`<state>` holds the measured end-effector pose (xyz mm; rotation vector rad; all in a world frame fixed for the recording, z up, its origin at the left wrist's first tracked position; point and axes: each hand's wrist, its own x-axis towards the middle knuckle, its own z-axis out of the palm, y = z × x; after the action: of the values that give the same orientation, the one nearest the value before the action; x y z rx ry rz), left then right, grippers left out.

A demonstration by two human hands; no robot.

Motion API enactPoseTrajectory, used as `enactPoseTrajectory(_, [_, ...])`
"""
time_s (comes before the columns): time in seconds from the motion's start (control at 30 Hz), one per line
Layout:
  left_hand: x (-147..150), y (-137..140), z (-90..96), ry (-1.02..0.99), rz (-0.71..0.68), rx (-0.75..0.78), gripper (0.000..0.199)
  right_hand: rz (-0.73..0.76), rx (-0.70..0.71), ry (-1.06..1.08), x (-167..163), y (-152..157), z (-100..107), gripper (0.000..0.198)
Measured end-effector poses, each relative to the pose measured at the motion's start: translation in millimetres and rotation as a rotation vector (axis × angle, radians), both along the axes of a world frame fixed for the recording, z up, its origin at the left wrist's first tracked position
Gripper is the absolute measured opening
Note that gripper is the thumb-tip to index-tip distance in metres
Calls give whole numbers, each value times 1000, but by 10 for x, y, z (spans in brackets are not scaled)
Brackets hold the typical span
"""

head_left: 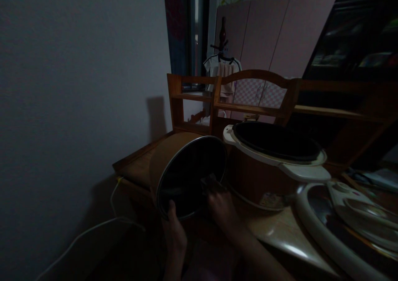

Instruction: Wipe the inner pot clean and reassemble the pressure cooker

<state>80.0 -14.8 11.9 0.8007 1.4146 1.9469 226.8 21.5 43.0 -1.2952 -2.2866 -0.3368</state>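
Observation:
A round inner pot (168,152), golden-brown outside and dark inside, is tilted on its side with its mouth toward me. My left hand (174,233) grips its lower rim, thumb over the edge. Closed fingers of my right hand (221,204) press a small greyish cloth (207,181) at the right side of the pot's mouth. Dim light hides the cloth's exact shape. To the right stands the brown and white body of an electric cooker (255,177), its top open and dark inside. Its lid (306,208) lies on the table at the near right.
The glossy wooden table (280,229) has a raised wooden shelf back (255,76) behind the cooker. A pale wall (93,86) closes off the left. A white cable (90,229) hangs by the table's left corner. Papers (381,179) lie at the far right.

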Motion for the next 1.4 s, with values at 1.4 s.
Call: enactPoseTrajectory(1.4, [-14,14,205,-149,18,-88,68,97,-225,18,-106,-59,-14,50])
